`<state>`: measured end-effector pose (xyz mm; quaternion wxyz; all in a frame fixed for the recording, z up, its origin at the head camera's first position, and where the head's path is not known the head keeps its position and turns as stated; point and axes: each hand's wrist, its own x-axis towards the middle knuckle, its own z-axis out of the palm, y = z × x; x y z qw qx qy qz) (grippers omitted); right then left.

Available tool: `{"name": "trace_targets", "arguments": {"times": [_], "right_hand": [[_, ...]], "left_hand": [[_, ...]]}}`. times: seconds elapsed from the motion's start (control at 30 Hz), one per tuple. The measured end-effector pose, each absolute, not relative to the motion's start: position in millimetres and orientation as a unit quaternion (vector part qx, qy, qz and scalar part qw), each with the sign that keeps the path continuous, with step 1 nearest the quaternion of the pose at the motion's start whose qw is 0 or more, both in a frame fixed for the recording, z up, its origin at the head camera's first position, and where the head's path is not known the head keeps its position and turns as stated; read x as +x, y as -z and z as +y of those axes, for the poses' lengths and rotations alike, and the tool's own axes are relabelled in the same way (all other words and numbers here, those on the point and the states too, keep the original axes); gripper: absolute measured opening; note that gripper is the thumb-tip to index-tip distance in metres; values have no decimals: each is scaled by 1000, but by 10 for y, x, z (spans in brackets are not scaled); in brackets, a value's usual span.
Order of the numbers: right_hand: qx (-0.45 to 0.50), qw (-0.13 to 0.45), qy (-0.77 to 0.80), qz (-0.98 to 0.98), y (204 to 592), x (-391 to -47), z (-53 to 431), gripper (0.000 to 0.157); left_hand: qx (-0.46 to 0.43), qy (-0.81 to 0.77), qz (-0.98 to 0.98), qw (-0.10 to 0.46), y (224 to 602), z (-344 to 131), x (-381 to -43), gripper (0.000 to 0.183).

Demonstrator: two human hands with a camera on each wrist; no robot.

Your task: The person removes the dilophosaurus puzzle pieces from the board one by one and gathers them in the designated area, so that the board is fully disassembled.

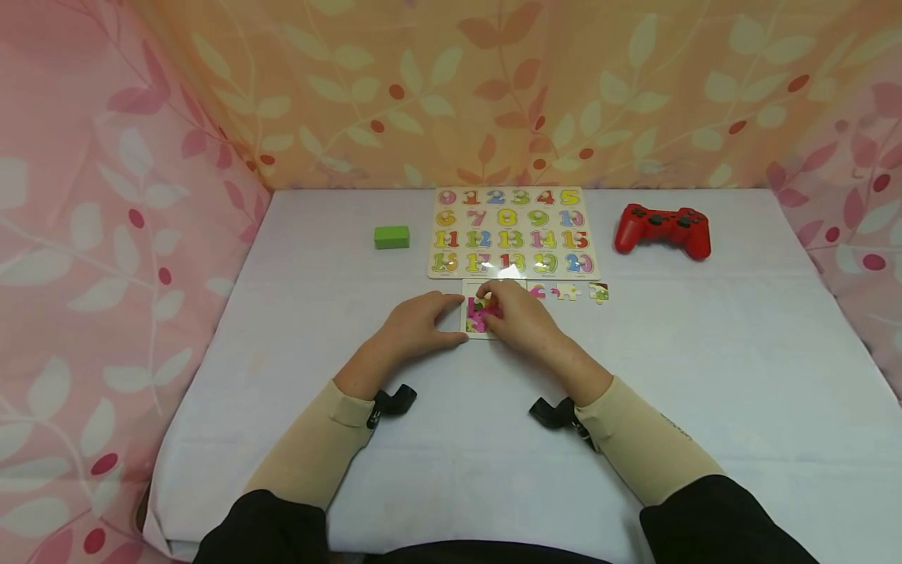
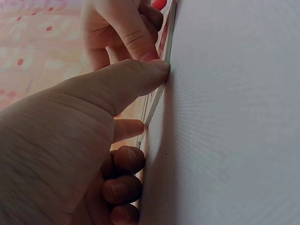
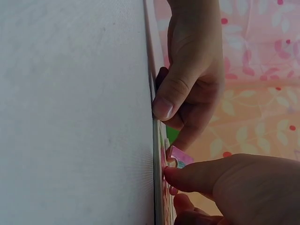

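Note:
A small jigsaw board [image 1: 479, 336] with a pale rim and pink pieces lies between the hands. My left hand [image 1: 413, 325] holds its left side, thumb at the near corner and index finger farther up the edge. In the left wrist view the other fingers of that hand curl beside the board. My right hand [image 1: 523, 319] is over the board and covers its right part. Between thumb and fingers it pinches a pink jigsaw piece [image 3: 180, 156], seen tilted above the board in the right wrist view. Several loose jigsaw pieces [image 1: 567, 291] lie in a row to the right.
Just beyond the jigsaw stands a flat number board [image 1: 514, 233] with colourful numerals. A green block [image 1: 391, 237] is left of it, a red game controller [image 1: 662, 230] to its right. White cloth covers the table [image 1: 705, 376]; patterned curtains [image 1: 493, 94] hang around it.

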<state>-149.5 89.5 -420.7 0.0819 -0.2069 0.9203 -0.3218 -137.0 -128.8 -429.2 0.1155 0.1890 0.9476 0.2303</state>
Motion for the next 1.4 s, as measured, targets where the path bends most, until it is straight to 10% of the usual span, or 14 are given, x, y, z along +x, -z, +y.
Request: {"name": "trace_targets", "arguments": {"times": [1.4], "right_hand": [[-242, 29, 287, 926, 4220, -1557, 939, 31]], "left_hand": [[192, -231, 947, 113, 4311, -1291, -1380, 73]]}}
